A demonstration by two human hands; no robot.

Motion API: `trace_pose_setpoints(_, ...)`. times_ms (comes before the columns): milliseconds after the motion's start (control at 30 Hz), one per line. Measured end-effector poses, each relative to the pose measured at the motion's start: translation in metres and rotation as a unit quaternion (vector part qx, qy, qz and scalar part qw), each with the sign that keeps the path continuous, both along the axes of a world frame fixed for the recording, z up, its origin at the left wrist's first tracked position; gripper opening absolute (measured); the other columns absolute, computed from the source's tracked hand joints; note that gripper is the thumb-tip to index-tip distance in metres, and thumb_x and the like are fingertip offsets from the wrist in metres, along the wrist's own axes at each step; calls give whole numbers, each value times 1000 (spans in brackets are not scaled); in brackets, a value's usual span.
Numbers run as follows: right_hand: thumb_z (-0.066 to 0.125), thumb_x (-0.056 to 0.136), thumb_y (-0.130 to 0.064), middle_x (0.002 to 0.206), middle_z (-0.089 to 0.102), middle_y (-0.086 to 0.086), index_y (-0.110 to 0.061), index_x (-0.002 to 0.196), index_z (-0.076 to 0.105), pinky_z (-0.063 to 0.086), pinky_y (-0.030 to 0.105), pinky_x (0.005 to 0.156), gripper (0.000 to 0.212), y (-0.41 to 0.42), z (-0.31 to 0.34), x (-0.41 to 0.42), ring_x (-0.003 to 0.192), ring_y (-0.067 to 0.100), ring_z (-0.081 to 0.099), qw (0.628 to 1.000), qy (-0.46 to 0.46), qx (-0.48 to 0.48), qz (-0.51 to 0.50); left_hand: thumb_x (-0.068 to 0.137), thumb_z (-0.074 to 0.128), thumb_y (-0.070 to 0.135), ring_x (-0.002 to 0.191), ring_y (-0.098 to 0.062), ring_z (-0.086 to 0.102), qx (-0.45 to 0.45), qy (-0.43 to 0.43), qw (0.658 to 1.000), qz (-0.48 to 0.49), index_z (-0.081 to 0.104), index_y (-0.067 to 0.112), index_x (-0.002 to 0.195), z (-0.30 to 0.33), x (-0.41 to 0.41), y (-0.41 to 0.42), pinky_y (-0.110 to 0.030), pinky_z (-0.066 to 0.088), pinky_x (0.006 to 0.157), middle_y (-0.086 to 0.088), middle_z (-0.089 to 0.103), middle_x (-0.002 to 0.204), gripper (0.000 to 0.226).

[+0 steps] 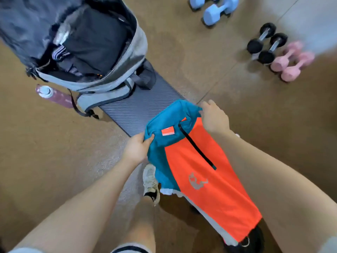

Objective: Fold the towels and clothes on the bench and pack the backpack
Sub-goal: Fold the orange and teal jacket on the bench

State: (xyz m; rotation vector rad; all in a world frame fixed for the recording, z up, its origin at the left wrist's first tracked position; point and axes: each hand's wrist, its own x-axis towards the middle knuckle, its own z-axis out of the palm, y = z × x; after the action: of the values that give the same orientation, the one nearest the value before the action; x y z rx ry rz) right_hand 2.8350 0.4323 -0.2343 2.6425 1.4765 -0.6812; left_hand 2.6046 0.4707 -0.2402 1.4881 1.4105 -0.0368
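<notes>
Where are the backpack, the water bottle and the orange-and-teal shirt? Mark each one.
backpack [116,84]: head view, grey front panel.
water bottle [45,91]: head view, its cap.
orange-and-teal shirt [209,179]: head view, orange panel.

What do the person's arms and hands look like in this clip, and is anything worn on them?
Both arms are bare from the upper arm down. The left hand and the right hand wear no gloves, and no rings, watch or wristband show. A light grey short sleeve edges the right upper arm at the frame's lower corner, and a similar pale sleeve edge shows on the left. No markings are visible.
</notes>
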Motion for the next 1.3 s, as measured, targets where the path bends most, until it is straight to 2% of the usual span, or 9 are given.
trace_pose_setpoints(200, 42, 95, -10, 111, 51, 19, -1, 107, 53, 32, 40, 67, 19, 75, -79, -23, 97, 39, 55, 998, -24, 19, 50, 95, 48, 24, 75, -21, 50, 8, 38, 998, 50, 58, 0, 85, -59, -19, 67, -26, 29, 53, -9, 58, 78, 28)
trace_pose_setpoints(300, 45, 92, -11, 105, 56, 20, -1, 102, 57, 36, 45, 75, 18, 101, -100, -28, 93, 40, 56, 995, -40, 59, 68, 94, 49, 24, 82, -24, 53, 37, 57, 994, 90, 60, 1, 96, -70, -20, 92, -27, 28, 59, -11, 60, 87, 25)
trace_pose_setpoints(400, 48, 91, -10, 119, 53, 18, -4, 114, 58, 41, 45, 82, 26, 109, -111, -32, 101, 39, 56, 992, 84, 83, 46, 91, 54, 19, 107, -29, 51, 78, 94, 989, 87, 47, 9, 123, -78, -15, 99, -29, 38, 82, -12, 55, 112, 34)
trace_pose_setpoints(467, 46, 90, -7, 138, 42, 11, -9, 128, 51, 44, 43, 92, 38, 97, -111, -31, 115, 32, 51, 982, 168, 90, 14, 86, 56, 15, 116, -35, 43, 149, 146, 977, 48, 40, 6, 132, -78, -6, 89, -41, 35, 96, -19, 45, 126, 49)
trace_pose_setpoints(567, 44, 91, -3, 141, 40, 11, -7, 128, 50, 45, 43, 93, 38, 62, -107, -11, 117, 31, 52, 973, 186, 126, -46, 72, 44, 24, 97, -40, 52, 242, 148, 955, -86, 56, 6, 115, -73, 23, 58, -46, 45, 79, -22, 51, 112, 48)
trace_pose_setpoints(767, 45, 95, -13, 122, 57, 20, -1, 118, 57, 36, 36, 94, 29, -3, -119, 77, 116, 34, 51, 963, 152, 36, -219, 70, 40, 18, 91, -40, 60, 176, 30, 939, -295, 58, 4, 105, -95, 112, 26, -49, 54, 76, -23, 57, 109, 42)
trace_pose_setpoints(1033, 51, 89, -52, 125, 57, 15, -3, 124, 56, 41, 33, 91, 60, -8, -152, 109, 115, 31, 54, 840, 335, -234, -358, 75, 70, 20, 117, -45, 45, 190, 125, 932, -284, 51, -3, 123, -120, 160, 34, -48, 36, 103, -29, 43, 132, 56)
trace_pose_setpoints(1167, 59, 88, -22, 58, 47, 1, -17, 70, 53, 28, 21, 48, 20, -17, -162, 110, 56, 16, 38, 769, 469, -100, -423, 72, 75, 27, 129, -47, 35, 207, 151, 920, -297, 52, 0, 123, -130, 155, 39, -52, 29, 106, -28, 36, 140, 62)
trace_pose_setpoints(1300, 45, 91, 3, 66, 58, 2, -14, 77, 55, 43, 25, 59, 24, -25, -160, 133, 61, 12, 54, 645, 542, 108, -528, 80, 68, 33, 142, -38, 11, 215, 143, 915, -308, 42, 4, 135, -133, 155, 46, -43, 13, 113, -22, 15, 152, 67)
